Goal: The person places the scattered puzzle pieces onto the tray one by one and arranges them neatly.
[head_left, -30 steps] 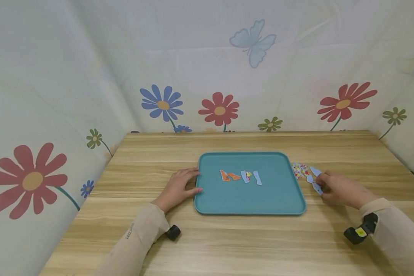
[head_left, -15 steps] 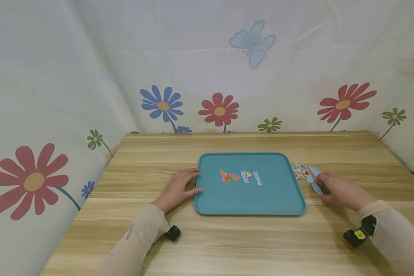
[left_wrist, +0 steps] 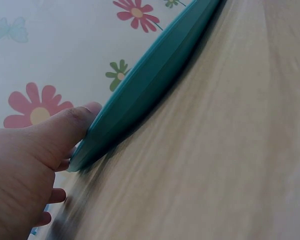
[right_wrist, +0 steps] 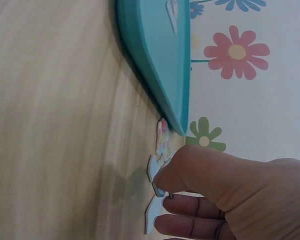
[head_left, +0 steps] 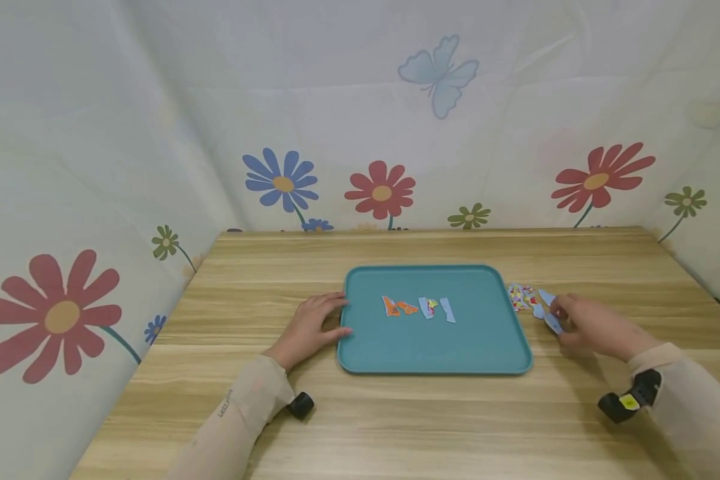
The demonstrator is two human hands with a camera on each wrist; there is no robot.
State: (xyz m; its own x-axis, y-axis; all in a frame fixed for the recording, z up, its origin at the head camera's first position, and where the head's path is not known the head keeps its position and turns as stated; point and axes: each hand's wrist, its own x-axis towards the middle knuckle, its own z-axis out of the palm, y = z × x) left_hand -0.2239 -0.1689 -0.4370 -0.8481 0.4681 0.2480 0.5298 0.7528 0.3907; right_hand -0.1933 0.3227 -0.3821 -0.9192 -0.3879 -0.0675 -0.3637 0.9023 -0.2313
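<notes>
My left hand (head_left: 309,331) rests at the left side of the teal tray (head_left: 432,353), its thumb and a fingertip touching the rim. Flat, irregular puzzle pieces lie on the tray: two orange ones (head_left: 391,306), a light blue one with a colourful patch (head_left: 426,307) and a narrow light blue one (head_left: 447,310). Right of the tray, my right hand (head_left: 600,327) pinches a light blue puzzle piece (head_left: 553,323) between thumb and finger; in the right wrist view the fingers partly hide it. Close by lie another light blue piece (head_left: 546,297) and multicoloured pieces (head_left: 519,297).
The wooden table (head_left: 396,427) runs up to a pale cloth backdrop (head_left: 336,100) printed with flowers and a butterfly. A black wrist camera (head_left: 302,405) is strapped at the left sleeve, and another wrist camera (head_left: 618,407) at the right one.
The right thumb and finger have shifted slightly, and the light blue piece at them has turned and moved a little right. My left hand and the tray stay put.
</notes>
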